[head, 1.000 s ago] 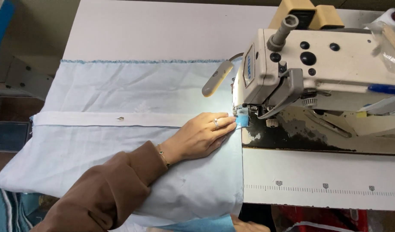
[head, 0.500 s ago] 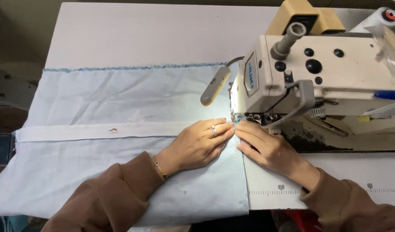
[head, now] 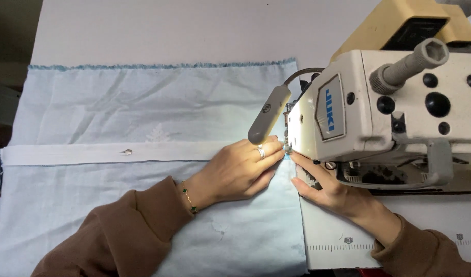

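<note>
Head view shows the left hand [head: 239, 172] pressed flat and the right hand [head: 325, 189] fingertip-pinning soft, light, crease-prone cloth [head: 117, 102] on the counter [head: 169, 31] beside the machine [head: 379, 113]; best guided flat-palmed near its edge.

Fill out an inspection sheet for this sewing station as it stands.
Surface: pale table, bare beyond the cloth.
Job's things: light blue fabric spread flat, white strip across it; cream sewing machine.
Clutter: nothing seen.
Hands: left hand flat on fabric near the needle; right hand at the fabric edge under the machine head.
Cables: lamp on a bent neck.
Surroundings: ruler marks on the table front.
</note>
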